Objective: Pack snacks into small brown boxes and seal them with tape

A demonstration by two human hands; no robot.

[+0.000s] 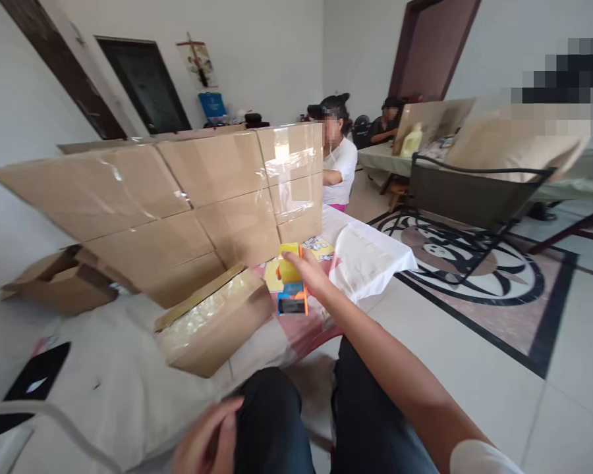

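My right hand [310, 272] reaches forward over the cloth-covered table [128, 388] and its fingers are closed on a small toy [291, 283] with a yellow top, orange sides and a blue base. The toy stands just in front of a tall cardboard screen [188, 197] taped together from several panels. My left hand [208, 440] rests low on my left knee, blurred, its fingers loosely curled and holding nothing that I can see. A taped cardboard box [212, 322] lies on the table to the left of the toy.
A black tablet [32, 378] lies at the table's left edge. An open carton [59, 280] sits at the far left. A white cloth [368, 257] drapes the table's right end. Beyond the screen sits a person in white [340, 168], another person behind. A dark chair [467, 197] stands at right.
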